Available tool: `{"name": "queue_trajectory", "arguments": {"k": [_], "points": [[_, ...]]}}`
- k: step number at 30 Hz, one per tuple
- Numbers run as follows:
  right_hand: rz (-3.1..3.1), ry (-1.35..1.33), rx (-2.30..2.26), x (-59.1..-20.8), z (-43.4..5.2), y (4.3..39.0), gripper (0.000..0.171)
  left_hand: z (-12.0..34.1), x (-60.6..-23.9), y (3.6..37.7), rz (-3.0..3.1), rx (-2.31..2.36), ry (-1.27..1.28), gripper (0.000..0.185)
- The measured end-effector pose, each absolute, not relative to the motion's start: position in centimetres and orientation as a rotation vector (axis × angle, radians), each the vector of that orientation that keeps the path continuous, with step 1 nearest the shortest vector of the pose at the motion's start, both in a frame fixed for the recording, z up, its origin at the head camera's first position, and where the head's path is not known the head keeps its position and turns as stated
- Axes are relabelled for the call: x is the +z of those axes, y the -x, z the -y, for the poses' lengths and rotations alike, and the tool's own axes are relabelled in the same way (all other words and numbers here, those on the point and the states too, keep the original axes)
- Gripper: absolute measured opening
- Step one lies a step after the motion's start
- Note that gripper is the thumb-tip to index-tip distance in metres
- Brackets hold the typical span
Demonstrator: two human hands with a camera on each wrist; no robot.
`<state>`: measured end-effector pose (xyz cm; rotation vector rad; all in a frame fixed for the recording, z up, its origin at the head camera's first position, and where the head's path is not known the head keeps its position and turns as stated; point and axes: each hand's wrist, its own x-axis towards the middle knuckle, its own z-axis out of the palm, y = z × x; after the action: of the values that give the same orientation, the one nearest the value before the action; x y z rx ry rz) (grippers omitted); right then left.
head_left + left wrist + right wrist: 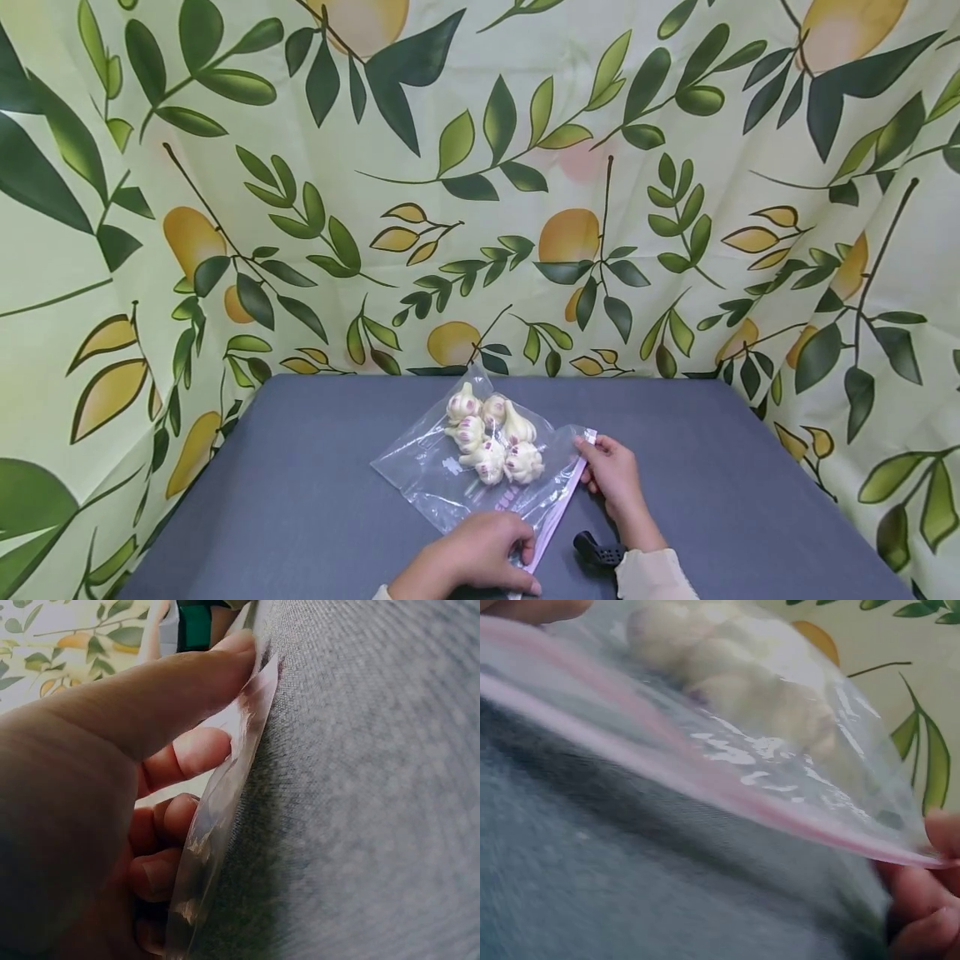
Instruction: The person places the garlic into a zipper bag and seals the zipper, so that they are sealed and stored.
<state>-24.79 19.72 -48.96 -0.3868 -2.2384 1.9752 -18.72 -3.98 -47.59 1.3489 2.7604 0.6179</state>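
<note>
A clear zip bag (420, 467) with a pink-and-white zip strip (558, 512) lies on the table. Several white garlic bulbs (491, 437) with purple streaks are inside it. My right hand (617, 475) pinches the far corner of the strip between thumb and fingers, as the right wrist view also shows at the strip's end (900, 859). At the near end my left hand (483, 550) holds the bag's edge (240, 750), thumb on one side and curled fingers on the other. Part of the near corner is hidden beneath the left hand.
A dark grey cloth covers the table (315, 492). A black strap-like piece (598, 550) sits at the right wrist. Behind and at both sides hangs a fabric (480, 250) printed with leaves and yellow fruit.
</note>
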Motion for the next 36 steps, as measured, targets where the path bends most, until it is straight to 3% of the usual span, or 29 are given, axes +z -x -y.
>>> {"name": "queue_trajectory", "arguments": {"k": [6,10,14,20,24,29,36], "points": [[2.714,-0.225,2.07,-48.6,-20.3,24.1,0.057,3.7,-47.9,18.7,-2.775,0.775,-1.182,0.023],[2.83,-0.467,2.049,-48.4,-20.2,23.8,0.048,3.4,-48.4,18.8,-2.8,0.795,-1.164,0.025],[2.735,-0.158,1.955,-48.5,-20.1,24.2,0.032,3.3,-48.3,19.0,-2.795,0.736,-1.235,0.03],[2.389,0.321,1.919,-49.2,-19.9,25.2,0.032,3.2,-47.6,18.9,-2.757,0.636,-1.293,0.038],[2.277,0.369,1.934,-49.6,-20.2,25.7,0.036,2.3,-46.4,19.5,-2.709,0.595,-1.287,0.031],[2.218,0.34,1.975,-49.8,-20.3,25.9,0.035,0.3,-44.3,22.8,-2.778,0.69,-1.207,0.018],[2.194,0.291,1.977,-50.1,-20.1,25.2,0.036,-2.7,-42.6,27.7,-2.968,0.896,-1.067,0.031]]}}
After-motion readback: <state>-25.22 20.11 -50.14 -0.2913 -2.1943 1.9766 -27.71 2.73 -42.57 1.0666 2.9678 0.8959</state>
